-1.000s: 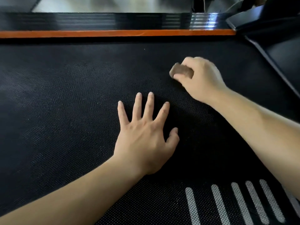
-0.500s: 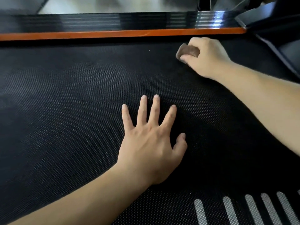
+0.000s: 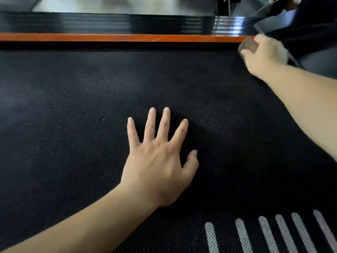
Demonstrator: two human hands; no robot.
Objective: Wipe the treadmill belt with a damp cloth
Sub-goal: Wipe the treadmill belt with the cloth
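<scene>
The treadmill belt [image 3: 76, 110] fills nearly the whole view as a black surface with a fine, regular dotted weave that catches faint grey sheen in patches, darker around the middle. At its lower right edge six pale, rounded stripes [image 3: 264, 236] are printed side by side, slanting slightly; the outermost one is partly cut off by the frame. Along the far side runs one orange strip [image 3: 109, 37], with a glossy black ribbed rail [image 3: 91, 22] behind it. Two bare hands are in view. The left hand [image 3: 156, 161] lies palm down on the belt near the centre, its five fingers spread apart and flat against the weave. The right hand [image 3: 262, 55] reaches to the far right corner of the belt, just beside the orange strip, curled into a loose fist around one small brownish cloth [image 3: 248, 45]; only a rounded wad of it shows past the knuckles, and it is blurred. Whether the cloth touches the belt cannot be told. A dark grey side cover [image 3: 321, 57] rises just beyond that hand.
</scene>
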